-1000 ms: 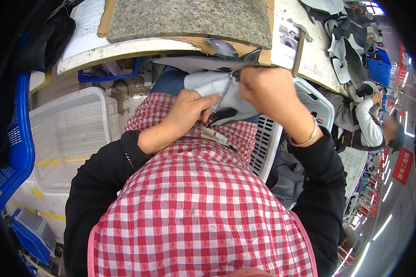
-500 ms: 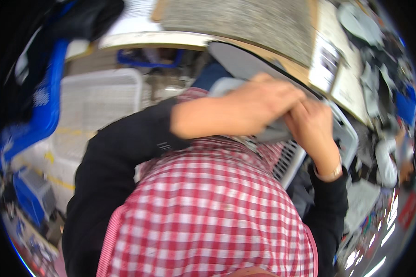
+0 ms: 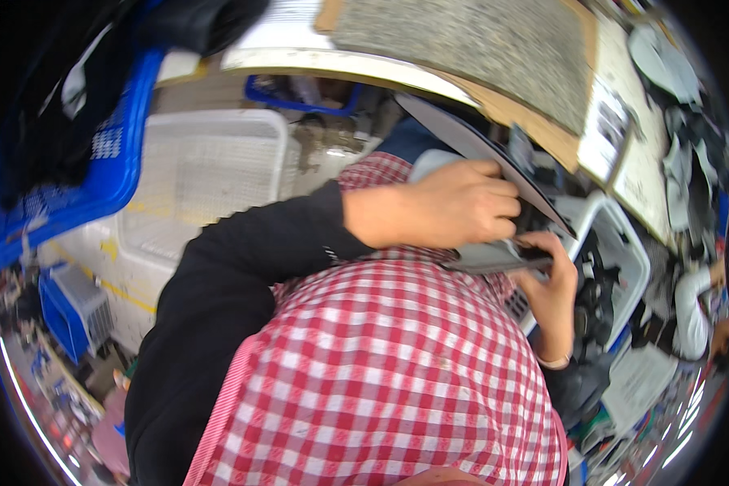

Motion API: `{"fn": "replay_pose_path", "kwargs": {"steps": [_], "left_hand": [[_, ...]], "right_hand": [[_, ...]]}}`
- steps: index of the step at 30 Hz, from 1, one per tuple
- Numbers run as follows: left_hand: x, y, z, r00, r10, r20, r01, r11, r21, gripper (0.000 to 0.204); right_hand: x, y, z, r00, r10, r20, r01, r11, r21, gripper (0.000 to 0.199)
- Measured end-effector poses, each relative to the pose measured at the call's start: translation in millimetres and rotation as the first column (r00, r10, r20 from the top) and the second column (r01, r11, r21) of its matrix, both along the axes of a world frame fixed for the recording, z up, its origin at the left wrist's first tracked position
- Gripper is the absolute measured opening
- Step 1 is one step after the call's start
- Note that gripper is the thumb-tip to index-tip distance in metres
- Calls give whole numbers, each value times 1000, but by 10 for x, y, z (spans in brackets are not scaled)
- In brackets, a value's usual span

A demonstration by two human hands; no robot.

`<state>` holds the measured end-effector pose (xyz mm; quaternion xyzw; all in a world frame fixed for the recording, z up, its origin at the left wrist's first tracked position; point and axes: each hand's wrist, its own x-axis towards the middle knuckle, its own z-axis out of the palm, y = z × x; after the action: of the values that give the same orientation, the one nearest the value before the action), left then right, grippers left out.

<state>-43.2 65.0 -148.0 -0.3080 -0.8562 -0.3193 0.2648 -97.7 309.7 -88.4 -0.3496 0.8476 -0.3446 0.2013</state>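
In front of my checked apron, a limp grey piece of sheet material (image 3: 490, 257) with a dark edge lies between my two hands. My left hand (image 3: 466, 206) is closed, its curled fingers coming down to the top of the piece; their tips are partly hidden. On the right, my right hand (image 3: 549, 271) pinches the piece's end between thumb and fingers. Behind my left hand rises a larger, flat grey panel (image 3: 462, 134) with a dark edge, slanting down to the right. A paler grey piece (image 3: 431, 162) shows beside my left wrist.
A worktable (image 3: 356, 66) with a grey textured board (image 3: 470, 49) stands ahead. To the right, a pale crate (image 3: 624, 219) holds dark pieces. A blue basket (image 3: 121, 154) with dark material and a white basket (image 3: 211, 174) are at the left. Another person's sleeve (image 3: 690, 312) shows far right.
My hands were close together over the grey material and have moved apart. My right hand has dropped lower and turned, with its thumb and fingers showing. The whole view has shifted.
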Motion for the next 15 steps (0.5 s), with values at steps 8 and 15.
{"fn": "replay_pose_path", "kwargs": {"steps": [8,15], "left_hand": [[102,-449,601,976,-154,157,192,945,-265,16],[387,-310,625,972,87,-219,-99,994,-45,14]], "right_hand": [[112,-37,283,924,123,-362,-181,975,-131,37],[190,-172,500,774,81,-628,-308,915,-262,28]]}}
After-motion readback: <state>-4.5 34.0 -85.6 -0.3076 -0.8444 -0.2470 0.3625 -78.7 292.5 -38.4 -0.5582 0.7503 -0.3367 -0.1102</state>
